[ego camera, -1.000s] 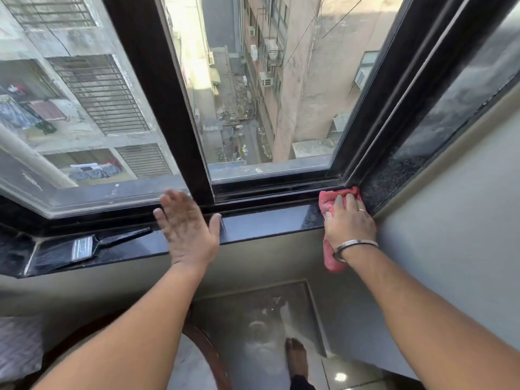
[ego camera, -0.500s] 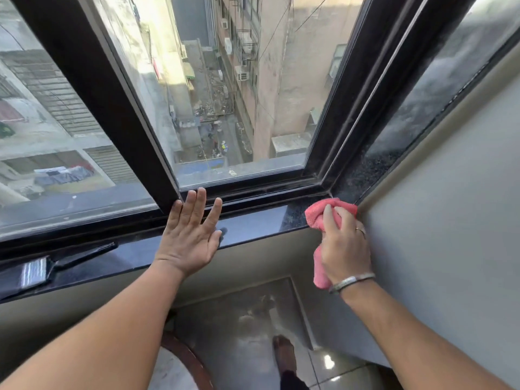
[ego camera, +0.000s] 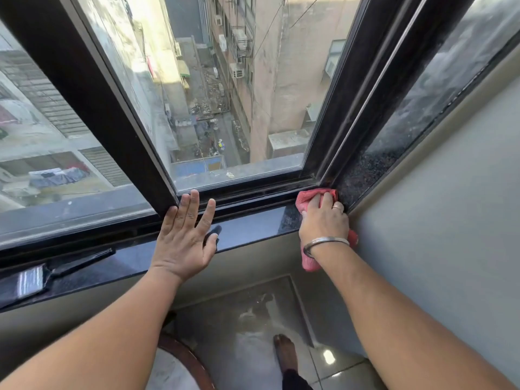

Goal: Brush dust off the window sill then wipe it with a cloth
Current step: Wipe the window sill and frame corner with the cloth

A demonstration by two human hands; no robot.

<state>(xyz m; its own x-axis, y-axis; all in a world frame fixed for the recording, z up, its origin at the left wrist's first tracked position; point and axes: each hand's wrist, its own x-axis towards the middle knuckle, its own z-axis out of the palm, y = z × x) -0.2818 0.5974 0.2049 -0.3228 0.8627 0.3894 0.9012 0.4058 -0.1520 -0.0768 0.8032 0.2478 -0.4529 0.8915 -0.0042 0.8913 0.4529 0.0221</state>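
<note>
Bright daylight through the window (ego camera: 225,108); glare on the floor (ego camera: 327,357); edges bend, perhaps from wide-angle distortion.

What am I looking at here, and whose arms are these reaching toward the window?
There is no machine: a person wears a wide-angle camera on the head, so you look forward and down along their own two bare arms. The single picture comes from that head camera. In front runs a dark, glossy window sill below a black-framed window that overlooks an alley far below. The left hand lies flat and open on the sill, holding nothing. The right hand presses a pink cloth into the sill's right corner, its fingers spread over the cloth; part of the cloth hangs below the wrist. At far left a brush lies on the sill, set aside. Below you see the floor and a bare foot.
</note>
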